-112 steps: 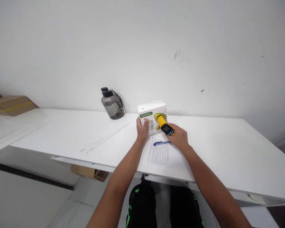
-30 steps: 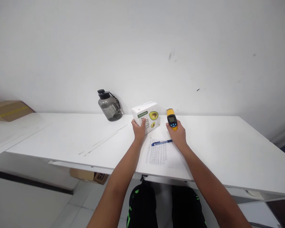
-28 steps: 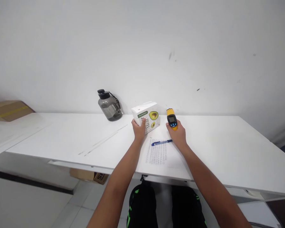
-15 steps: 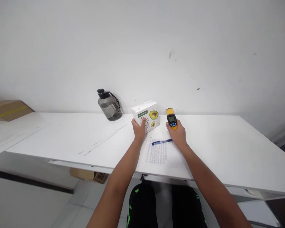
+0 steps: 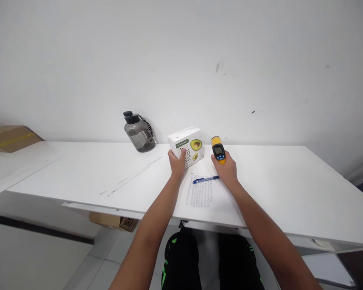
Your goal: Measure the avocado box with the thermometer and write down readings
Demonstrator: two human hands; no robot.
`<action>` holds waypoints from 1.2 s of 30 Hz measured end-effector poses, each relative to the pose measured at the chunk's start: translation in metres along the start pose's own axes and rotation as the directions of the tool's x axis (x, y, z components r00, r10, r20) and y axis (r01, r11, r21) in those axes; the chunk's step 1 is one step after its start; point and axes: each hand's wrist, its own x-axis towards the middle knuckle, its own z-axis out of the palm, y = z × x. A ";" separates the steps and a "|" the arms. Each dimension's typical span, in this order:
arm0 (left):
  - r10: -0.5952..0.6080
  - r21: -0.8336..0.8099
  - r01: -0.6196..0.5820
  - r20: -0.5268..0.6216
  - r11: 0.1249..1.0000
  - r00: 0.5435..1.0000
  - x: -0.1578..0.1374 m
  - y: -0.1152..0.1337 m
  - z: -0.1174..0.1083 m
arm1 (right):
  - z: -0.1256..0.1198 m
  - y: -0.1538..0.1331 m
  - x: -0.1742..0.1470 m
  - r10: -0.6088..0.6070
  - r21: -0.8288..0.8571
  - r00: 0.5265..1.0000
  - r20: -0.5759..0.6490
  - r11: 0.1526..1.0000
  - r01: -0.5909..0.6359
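My left hand (image 5: pixel 177 162) grips the near left side of a white box (image 5: pixel 186 141) printed with avocados and the word "Meal"; the box is tilted, and I cannot tell whether it rests on the table. In my right hand (image 5: pixel 228 169) is a yellow and black infrared thermometer (image 5: pixel 219 150), its small screen and blue buttons facing me, its handle mostly hidden by the palm. Between my forearms a blue pen (image 5: pixel 204 179) lies across a sheet of paper (image 5: pixel 199 197) covered in rows of handwriting.
A grey see-through water jug (image 5: pixel 140 135) with a black cap stands near the wall, left of the box. Cardboard boxes sit at the far left (image 5: pixel 13 137) and below the white table (image 5: pixel 78 173). The wall (image 5: pixel 181 60) rises behind the table's back edge.
The view has shifted very slightly. Both hands keep their holds on the box and the thermometer, with no clear movement.
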 end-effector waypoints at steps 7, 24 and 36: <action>0.004 0.010 -0.004 0.007 1.000 1.000 -0.001 0.001 0.000 | 0.000 0.000 0.000 -0.002 -0.015 1.000 0.009 1.000 0.002; 0.008 0.036 -0.008 0.000 0.999 1.000 -0.002 0.002 0.001 | 0.000 -0.002 -0.001 0.025 -0.020 0.999 0.025 1.000 -0.024; 0.014 0.034 -0.014 -0.001 0.999 1.000 -0.002 0.004 0.001 | -0.002 -0.004 -0.001 0.016 -0.019 0.999 0.034 1.000 -0.015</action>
